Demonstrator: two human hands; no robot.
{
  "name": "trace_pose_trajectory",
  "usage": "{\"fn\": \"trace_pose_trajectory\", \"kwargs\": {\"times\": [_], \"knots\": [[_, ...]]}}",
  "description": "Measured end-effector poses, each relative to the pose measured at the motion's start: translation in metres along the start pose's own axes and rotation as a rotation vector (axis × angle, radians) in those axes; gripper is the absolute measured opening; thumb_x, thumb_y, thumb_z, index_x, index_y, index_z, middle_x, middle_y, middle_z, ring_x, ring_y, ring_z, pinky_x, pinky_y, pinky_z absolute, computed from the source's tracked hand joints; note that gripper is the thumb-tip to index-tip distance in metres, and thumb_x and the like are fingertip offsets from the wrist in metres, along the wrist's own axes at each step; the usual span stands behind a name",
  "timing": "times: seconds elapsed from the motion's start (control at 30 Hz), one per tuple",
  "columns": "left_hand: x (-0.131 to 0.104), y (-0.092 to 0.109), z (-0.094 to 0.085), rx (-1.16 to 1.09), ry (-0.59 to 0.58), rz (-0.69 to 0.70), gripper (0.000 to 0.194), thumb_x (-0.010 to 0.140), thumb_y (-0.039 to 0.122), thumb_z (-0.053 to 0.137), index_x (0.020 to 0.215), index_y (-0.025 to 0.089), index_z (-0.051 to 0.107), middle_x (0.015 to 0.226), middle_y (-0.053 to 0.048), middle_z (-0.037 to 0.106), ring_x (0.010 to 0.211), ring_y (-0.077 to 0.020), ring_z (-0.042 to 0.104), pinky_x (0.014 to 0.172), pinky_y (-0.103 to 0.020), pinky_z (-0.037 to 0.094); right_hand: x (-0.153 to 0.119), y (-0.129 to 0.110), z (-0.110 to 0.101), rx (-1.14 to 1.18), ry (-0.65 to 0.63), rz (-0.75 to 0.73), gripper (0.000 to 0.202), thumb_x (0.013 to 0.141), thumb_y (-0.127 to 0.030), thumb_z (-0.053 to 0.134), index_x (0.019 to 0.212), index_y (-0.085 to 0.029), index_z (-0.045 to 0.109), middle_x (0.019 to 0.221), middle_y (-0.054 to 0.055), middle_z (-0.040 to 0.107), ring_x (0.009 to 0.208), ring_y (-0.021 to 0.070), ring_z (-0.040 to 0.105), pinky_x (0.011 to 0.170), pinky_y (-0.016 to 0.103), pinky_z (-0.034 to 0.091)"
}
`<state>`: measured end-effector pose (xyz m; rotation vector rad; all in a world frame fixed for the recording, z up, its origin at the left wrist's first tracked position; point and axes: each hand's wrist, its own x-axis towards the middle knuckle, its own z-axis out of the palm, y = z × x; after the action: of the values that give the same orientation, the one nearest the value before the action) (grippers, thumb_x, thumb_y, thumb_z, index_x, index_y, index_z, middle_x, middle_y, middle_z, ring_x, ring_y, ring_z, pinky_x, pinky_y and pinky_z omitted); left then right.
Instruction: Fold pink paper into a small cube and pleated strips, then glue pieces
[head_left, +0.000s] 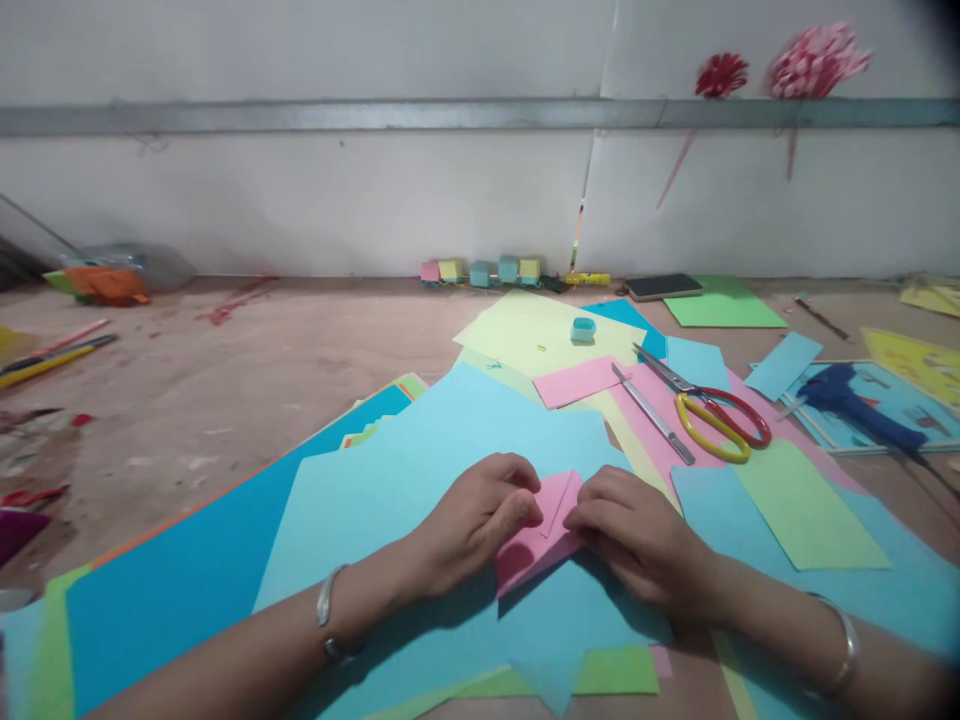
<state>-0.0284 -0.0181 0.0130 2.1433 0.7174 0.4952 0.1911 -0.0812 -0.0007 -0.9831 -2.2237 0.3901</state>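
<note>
A folded piece of pink paper [551,515] lies between my two hands, low over a light blue sheet [375,510]. Its upper part shows a triangular flap, and its near edge is lifted a little. My left hand [491,520] grips the paper's left side, thumb on top and fingers curled. On the right edge, my right hand [637,535] pinches it with thumb and fingers together. The fingertips under the paper are hidden. Beyond the right hand lie a silver craft knife [654,415] and scissors [705,400] with one yellow and one red handle.
Several coloured sheets spread under and left of my hands. A blue glue gun [862,405] rests on a picture board at right. A small turquoise paper box [583,330] sits on a pale yellow sheet [517,325]. By the wall are small paper cubes [480,272] and a phone [664,287].
</note>
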Motion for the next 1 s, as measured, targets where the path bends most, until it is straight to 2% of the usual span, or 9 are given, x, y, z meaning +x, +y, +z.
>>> {"fn": "trace_pose_trajectory", "kwargs": {"times": [0.1, 0.2, 0.33, 0.43, 0.53, 0.67, 0.8, 0.9, 1.0], "knots": [[-0.002, 0.0, 0.0, 0.007, 0.005, 0.0, 0.047, 0.097, 0.032, 0.03, 0.076, 0.016, 0.069, 0.104, -0.009, 0.064, 0.095, -0.0198, 0.059, 0.085, -0.032, 0.044, 0.001, 0.001, 0.003, -0.023, 0.028, 0.135, 0.011, 0.093, -0.015, 0.048, 0.09, -0.017, 0.059, 0.077, 0.005, 0.06, 0.073, 0.0174, 0.051, 0.064, 0.029, 0.04], [-0.002, 0.001, 0.002, 0.071, 0.029, -0.051, 0.036, 0.09, 0.033, 0.045, 0.066, 0.016, 0.065, 0.103, -0.009, 0.064, 0.095, -0.0216, 0.059, 0.084, -0.034, 0.045, 0.001, 0.005, 0.009, -0.058, -0.007, 0.263, 0.008, 0.092, -0.018, 0.053, 0.088, -0.017, 0.06, 0.076, 0.004, 0.06, 0.073, 0.0173, 0.054, 0.065, 0.029, 0.041], [-0.005, 0.006, 0.005, 0.323, 0.09, -0.119, 0.012, 0.078, 0.025, 0.061, 0.083, 0.016, 0.067, 0.108, -0.011, 0.061, 0.101, -0.0269, 0.055, 0.089, -0.04, 0.043, 0.0, 0.007, 0.013, -0.113, -0.017, 0.284, 0.004, 0.088, -0.014, 0.058, 0.088, -0.017, 0.06, 0.079, 0.004, 0.061, 0.074, 0.0179, 0.055, 0.066, 0.029, 0.041], [-0.01, 0.01, 0.006, 0.452, 0.007, -0.151, 0.029, 0.08, 0.026, 0.06, 0.107, 0.016, 0.062, 0.111, -0.013, 0.059, 0.1, -0.0286, 0.052, 0.086, -0.043, 0.043, 0.001, 0.006, 0.013, -0.132, -0.005, 0.31, 0.008, 0.084, -0.011, 0.062, 0.089, -0.017, 0.059, 0.077, 0.003, 0.06, 0.071, 0.0168, 0.053, 0.063, 0.028, 0.041], [-0.011, 0.011, 0.005, 0.51, -0.073, -0.229, 0.04, 0.079, 0.031, 0.064, 0.116, 0.015, 0.058, 0.106, -0.012, 0.058, 0.094, -0.0285, 0.052, 0.081, -0.041, 0.042, 0.001, 0.005, 0.013, -0.133, -0.002, 0.323, 0.013, 0.082, -0.01, 0.065, 0.091, -0.017, 0.058, 0.077, 0.002, 0.059, 0.071, 0.0168, 0.053, 0.063, 0.028, 0.041], [-0.005, 0.012, 0.001, 0.459, -0.111, -0.343, 0.041, 0.069, 0.034, 0.073, 0.105, 0.017, 0.06, 0.086, -0.004, 0.059, 0.081, -0.0239, 0.052, 0.067, -0.032, 0.037, 0.001, 0.005, 0.013, -0.127, -0.019, 0.339, 0.014, 0.08, -0.012, 0.067, 0.09, -0.017, 0.058, 0.077, 0.002, 0.058, 0.072, 0.0179, 0.052, 0.065, 0.03, 0.043], [-0.001, 0.015, 0.0, 0.229, -0.157, -0.454, 0.014, 0.066, 0.021, 0.069, 0.074, 0.019, 0.058, 0.063, 0.004, 0.051, 0.061, -0.0145, 0.045, 0.055, -0.026, 0.028, 0.0, 0.007, 0.009, -0.074, 0.058, 0.352, 0.036, 0.076, -0.016, 0.072, 0.108, -0.016, 0.058, 0.099, 0.01, 0.063, 0.092, 0.023, 0.056, 0.076, 0.035, 0.047], [-0.001, 0.013, 0.002, 0.071, -0.044, -0.379, 0.01, 0.063, 0.012, 0.061, 0.065, 0.018, 0.053, 0.061, 0.005, 0.05, 0.06, -0.0123, 0.045, 0.056, -0.024, 0.031, 0.001, 0.009, 0.003, 0.071, 0.066, 0.391, 0.045, 0.075, -0.018, 0.07, 0.118, -0.017, 0.057, 0.106, 0.01, 0.065, 0.091, 0.0211, 0.058, 0.074, 0.033, 0.048], [0.0, 0.006, 0.005, -0.063, 0.18, -0.273, 0.006, 0.066, 0.013, 0.055, 0.065, 0.018, 0.053, 0.067, 0.002, 0.055, 0.065, -0.0131, 0.05, 0.06, -0.024, 0.037, 0.004, 0.01, -0.002, 0.225, 0.022, 0.463, 0.012, 0.081, -0.026, 0.063, 0.089, -0.018, 0.066, 0.076, 0.002, 0.065, 0.067, 0.0148, 0.055, 0.061, 0.027, 0.043]]}}
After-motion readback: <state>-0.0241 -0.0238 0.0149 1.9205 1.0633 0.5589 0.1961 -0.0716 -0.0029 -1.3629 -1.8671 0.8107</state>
